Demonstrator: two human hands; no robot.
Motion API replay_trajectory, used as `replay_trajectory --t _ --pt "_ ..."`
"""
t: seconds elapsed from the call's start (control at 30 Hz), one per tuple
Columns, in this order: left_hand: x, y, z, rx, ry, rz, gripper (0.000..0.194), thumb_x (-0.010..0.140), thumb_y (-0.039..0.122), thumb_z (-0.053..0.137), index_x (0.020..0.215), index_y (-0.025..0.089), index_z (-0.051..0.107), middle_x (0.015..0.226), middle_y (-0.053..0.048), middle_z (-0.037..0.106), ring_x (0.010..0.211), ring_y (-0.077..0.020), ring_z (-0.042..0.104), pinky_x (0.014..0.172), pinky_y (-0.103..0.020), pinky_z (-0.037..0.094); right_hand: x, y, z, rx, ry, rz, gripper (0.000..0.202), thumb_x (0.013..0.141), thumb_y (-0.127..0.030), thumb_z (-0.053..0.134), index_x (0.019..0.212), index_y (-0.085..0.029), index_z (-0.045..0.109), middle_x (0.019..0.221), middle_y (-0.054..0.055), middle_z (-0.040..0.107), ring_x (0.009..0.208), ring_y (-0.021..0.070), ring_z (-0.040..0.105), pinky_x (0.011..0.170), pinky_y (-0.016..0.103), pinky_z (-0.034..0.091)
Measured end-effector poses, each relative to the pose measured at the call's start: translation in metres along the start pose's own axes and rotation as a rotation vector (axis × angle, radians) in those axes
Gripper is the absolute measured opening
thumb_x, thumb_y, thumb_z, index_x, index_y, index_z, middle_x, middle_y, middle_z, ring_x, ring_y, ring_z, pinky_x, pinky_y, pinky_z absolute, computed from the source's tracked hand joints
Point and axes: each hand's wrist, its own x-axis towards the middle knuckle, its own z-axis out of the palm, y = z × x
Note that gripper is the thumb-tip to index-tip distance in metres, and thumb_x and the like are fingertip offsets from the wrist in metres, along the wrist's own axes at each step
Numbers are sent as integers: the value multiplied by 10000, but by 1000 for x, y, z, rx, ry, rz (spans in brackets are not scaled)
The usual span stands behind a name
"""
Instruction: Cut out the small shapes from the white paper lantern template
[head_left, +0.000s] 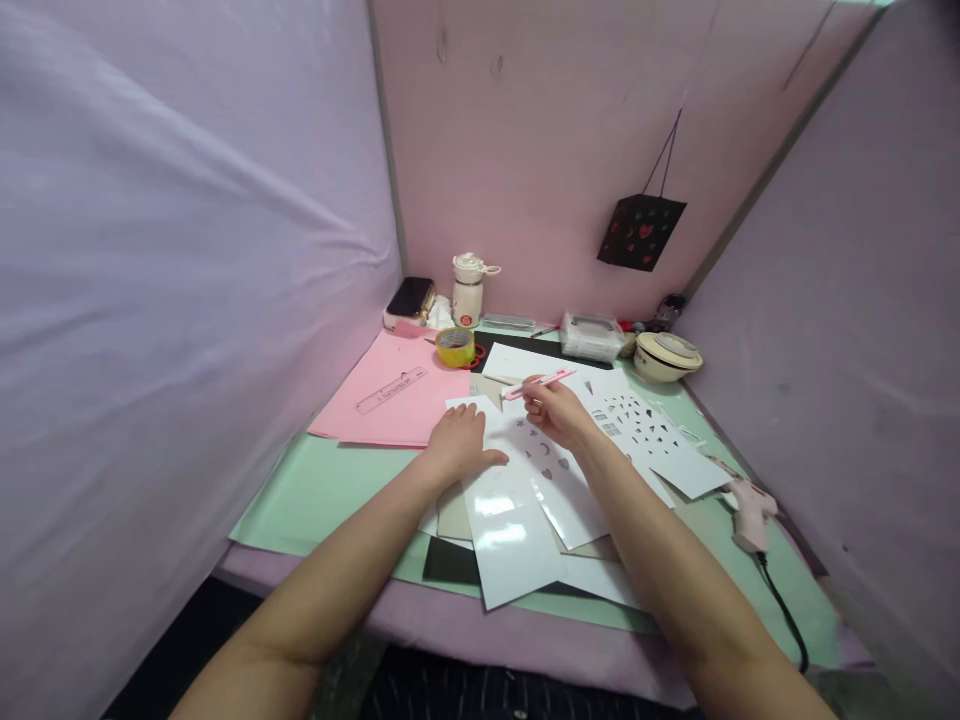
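Pink pen-like tool (556,377) in the right hand (551,408), left hand (459,440) flat on white sheet (504,525)

From my distant seat, I cannot make out whether the tool's tip, at its lower-left end, touches paper or sits just above it. The right fingers wrap the shaft and hide part of its middle. My view of the layered papers is broken too: the right forearm crosses them right of center, and the left hand covers the white sheet's upper left. Both arms run off the bottom of the frame, where dark striped clothing (457,690) is also cut off. Near the bowl (660,357), at the right of the table's far edge, I see dark clutter too blurred to name.

The tool lies just right of the frame's center, slim and pink, slanting from lower left to upper right. The right hand is closed around it in a writing-style hold. The left hand is palm-down, thumb spread, gripping nothing I can see.

The white sheet looks glossy (two bright reflections wash out its lower half). Beside it, a cut-out sheet (574,495) shows stars, a crescent and hearts, and a farther patterned sheet (646,425) carries small angular openings. The pink glue gun (750,515) lies at lower right, its black cord (784,605) trailing downward.
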Motion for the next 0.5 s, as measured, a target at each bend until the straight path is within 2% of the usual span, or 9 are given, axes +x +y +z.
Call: replay_trajectory --t 0.07,0.13,0.2,0.27,0.4,0.5 --pt "3 1 2 -19 53 -30 684 848 653 548 1225 83 594 1361 -221 553 1312 -381 467 1098 -482 347 9 10 4 -115 22 -54 321 657 -351 769 759 -203 503 569 -68 474 455 56 316 422 206 226" --pt "4 -1 7 -46 75 -57 742 862 652 534 1345 89 511 1492 -216 429 1419 -371 334 1155 -505 263 15 22 6 -259 65 -114 288 690 -376 738 762 -208 515 535 -69 467 449 73 334 428 221 251" --pt "5 -5 12 -67 41 -64 849 856 675 531 1471 110 377 1598 -189 256 1493 -351 171 1194 -530 155 18 32 6 -364 79 -158 237 727 -381 697 776 -204 548 531 -59 487 463 91 382 446 230 295" --pt "6 -9 13 -77 -8 -65 904 855 698 511 1522 126 301 1627 -164 174 1510 -339 98 1200 -554 97 18 36 4 -422 70 -187 217 754 -387 670 819 -195 591 581 -34 546 501 107 448 468 235 340" --pt "9 -13 9 -65 -67 -60 893 856 685 507 1524 128 308 1631 -147 156 1513 -336 75 1190 -593 55 12 26 0 -444 60 -231 304 798 -443 650 967 -191 628 741 21 656 628 140 583 535 244 435" --pt "10 -14 8 -58 -63 -57 869 858 658 519 1522 133 321 1629 -149 168 1511 -340 87 1189 -591 54 -1 12 -6 -415 -24 -279 393 897 -504 527 1138 -202 596 765 31 677 640 151 622 599 273 485"
